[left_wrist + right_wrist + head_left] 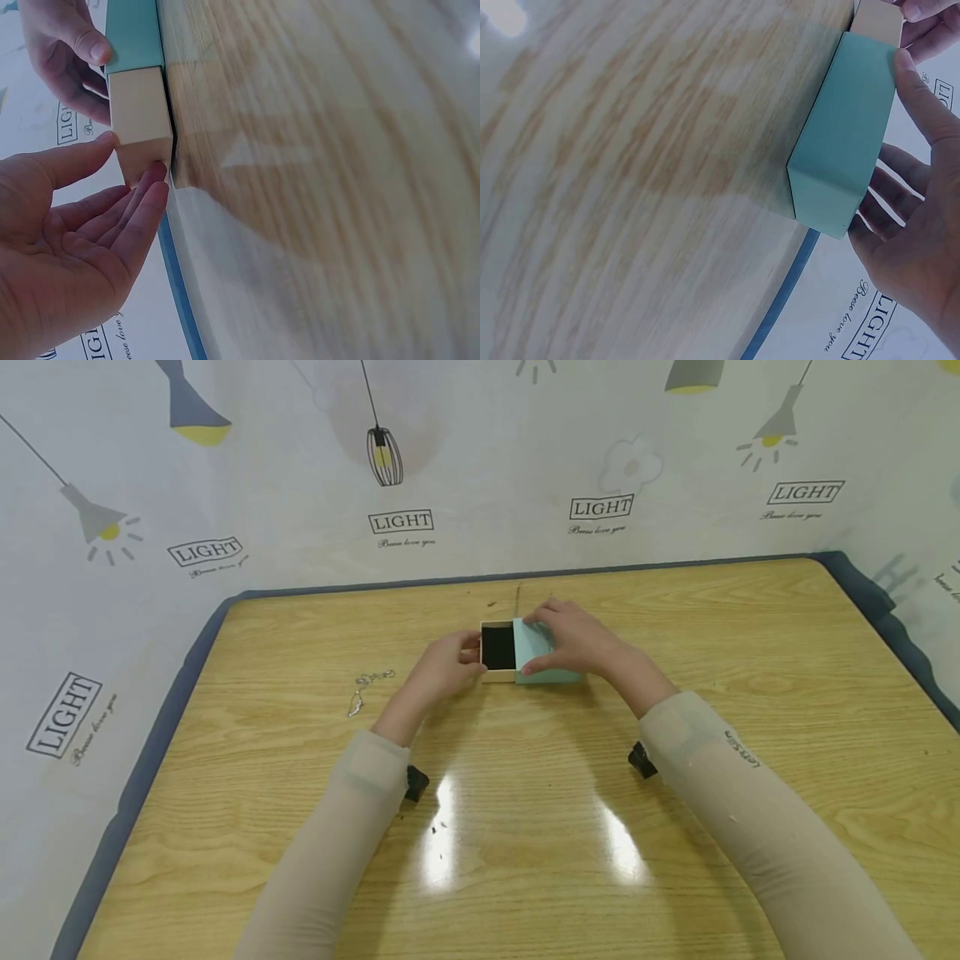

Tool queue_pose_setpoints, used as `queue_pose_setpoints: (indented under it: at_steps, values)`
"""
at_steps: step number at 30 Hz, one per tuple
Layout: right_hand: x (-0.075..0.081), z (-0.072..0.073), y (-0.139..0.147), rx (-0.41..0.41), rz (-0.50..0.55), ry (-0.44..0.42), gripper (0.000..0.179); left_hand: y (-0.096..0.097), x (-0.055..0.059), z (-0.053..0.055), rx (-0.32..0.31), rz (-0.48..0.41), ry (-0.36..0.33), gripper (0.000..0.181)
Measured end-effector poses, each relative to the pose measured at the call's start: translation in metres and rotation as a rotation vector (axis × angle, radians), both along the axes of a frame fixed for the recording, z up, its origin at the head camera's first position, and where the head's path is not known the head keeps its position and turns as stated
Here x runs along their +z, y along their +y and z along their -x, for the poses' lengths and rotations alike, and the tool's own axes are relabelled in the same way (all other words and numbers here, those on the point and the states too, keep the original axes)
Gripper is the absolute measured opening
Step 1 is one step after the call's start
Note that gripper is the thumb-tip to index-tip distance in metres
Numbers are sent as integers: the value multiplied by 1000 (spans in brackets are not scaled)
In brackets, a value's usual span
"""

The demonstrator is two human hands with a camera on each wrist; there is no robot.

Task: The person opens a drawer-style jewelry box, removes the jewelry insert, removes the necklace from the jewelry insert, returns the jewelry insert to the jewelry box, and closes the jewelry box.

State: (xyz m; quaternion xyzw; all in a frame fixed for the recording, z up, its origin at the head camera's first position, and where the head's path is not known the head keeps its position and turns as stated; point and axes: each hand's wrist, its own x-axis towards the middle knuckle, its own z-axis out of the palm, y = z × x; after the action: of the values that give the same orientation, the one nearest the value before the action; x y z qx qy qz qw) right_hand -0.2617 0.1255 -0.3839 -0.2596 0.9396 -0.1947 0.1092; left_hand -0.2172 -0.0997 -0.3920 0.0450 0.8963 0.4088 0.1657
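A small drawer-style box lies on the table near the back, its beige tray (498, 676) slid partly out of a light-teal sleeve (550, 676). Black lining (498, 647) shows inside the tray. My right hand (576, 635) holds the sleeve from above, thumb on the near side and fingers over the far side. At the tray's outer end, my left hand (444, 667) touches it with extended fingertips (155, 174), the thumb near the tray's edge. To the left of that hand a thin silver chain (362, 685) lies loose on the wood.
The wood-grain table (525, 827) has a dark blue edging (420, 582) along the back. Behind it stands a wall covering (495, 452) printed with lamps and lettering. Small dark specks (438, 831) dot the tabletop.
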Motion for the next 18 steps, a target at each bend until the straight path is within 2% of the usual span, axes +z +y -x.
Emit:
queue_pose_setpoints:
  at_steps: [18]
  values:
    - [1,0,0,-4,-4,-7,84,4,-1,1,-1,-18,8,59]
